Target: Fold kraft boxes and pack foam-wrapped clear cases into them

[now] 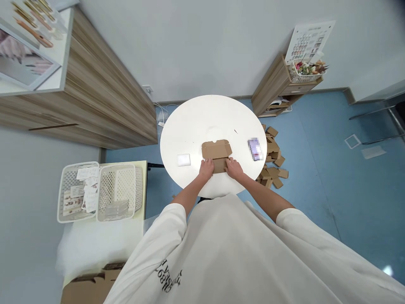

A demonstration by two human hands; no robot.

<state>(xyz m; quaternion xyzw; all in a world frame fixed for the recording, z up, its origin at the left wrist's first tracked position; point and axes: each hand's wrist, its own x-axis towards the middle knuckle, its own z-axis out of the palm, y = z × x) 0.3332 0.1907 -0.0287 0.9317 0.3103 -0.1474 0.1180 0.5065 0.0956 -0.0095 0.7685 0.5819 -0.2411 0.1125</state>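
Note:
A small brown cardboard box (220,165) lies at the near side of the round white table (196,114), its lid flap raised away from me. My left hand (206,168) grips the left side of the box, fingers bent over the edge. On the opposite side, my right hand (234,168) holds the right edge in the same way. What lies inside the box, if anything, cannot be made out. A white flat square item (184,160) rests left of the box. To the right is a purple phone-like object (255,149), blurred by pixels.
Folded cardboard boxes (274,147) are piled on the blue floor to the right. Two white plastic baskets (116,168) with papers and clear packs stand on a side table at left. Wooden cabinets (110,84) line the wall, and a basket of dried flowers (306,71) stands at back right.

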